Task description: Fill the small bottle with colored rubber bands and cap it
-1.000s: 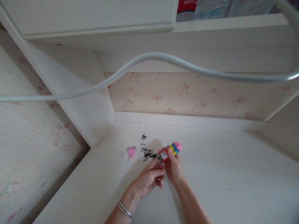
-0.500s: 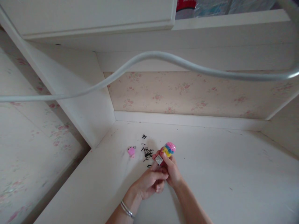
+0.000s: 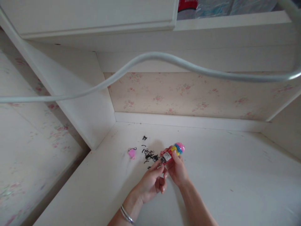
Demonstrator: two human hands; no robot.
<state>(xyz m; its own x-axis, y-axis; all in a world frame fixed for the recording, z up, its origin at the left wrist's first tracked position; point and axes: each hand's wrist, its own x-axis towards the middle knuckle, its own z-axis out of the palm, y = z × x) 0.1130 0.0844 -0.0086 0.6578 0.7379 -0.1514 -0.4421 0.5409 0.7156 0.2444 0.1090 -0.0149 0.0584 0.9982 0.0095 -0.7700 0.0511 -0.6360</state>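
A small clear container (image 3: 179,148) with layers of pink, blue, yellow and red, probably little rubber bands, lies tilted in my right hand (image 3: 178,169). The right fingers and thumb wrap round its middle, beside a white label (image 3: 166,156). At its lower end, where something black shows, my left hand (image 3: 150,182) pinches with thumb and forefinger; its other fingers curl loosely. Several thin black rubber bands (image 3: 150,154) lie in a loose heap left of the container. Farther left is a small pink figure (image 3: 132,153) with a black loop beside its top.
My hands are above a white desktop (image 3: 223,175) with a raised back edge (image 3: 188,120). A grey-white tube (image 3: 152,56) curves across the view above it. Overhead is a cabinet (image 3: 98,15) with plastic-wrapped things at its right. A side panel (image 3: 77,94) stands at left.
The container has moved a little to the right with my right hand. My left fingers have shifted to its lower end, and more of the label and some black there now show.
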